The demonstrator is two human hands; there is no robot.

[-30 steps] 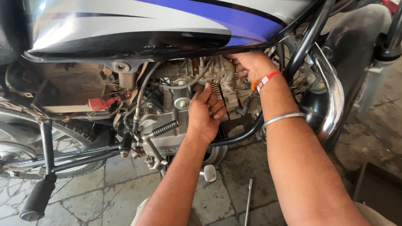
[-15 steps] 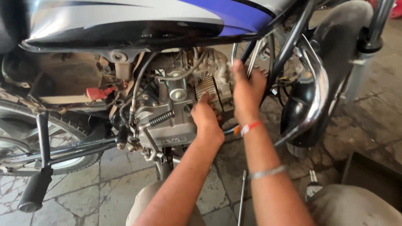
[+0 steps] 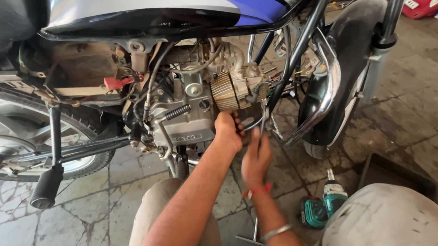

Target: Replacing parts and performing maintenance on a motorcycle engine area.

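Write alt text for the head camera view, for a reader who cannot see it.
Two bare hands work low on a motorcycle engine: the left hand presses against the crankcase below the finned cylinder, the right hand just beside it, blurred. A green cordless drill lies on the stone floor beside the person's knee.

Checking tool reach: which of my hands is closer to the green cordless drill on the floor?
Right. The right hand is up-left of the green cordless drill, apart from it; the left hand is farther up-left, at the engine.
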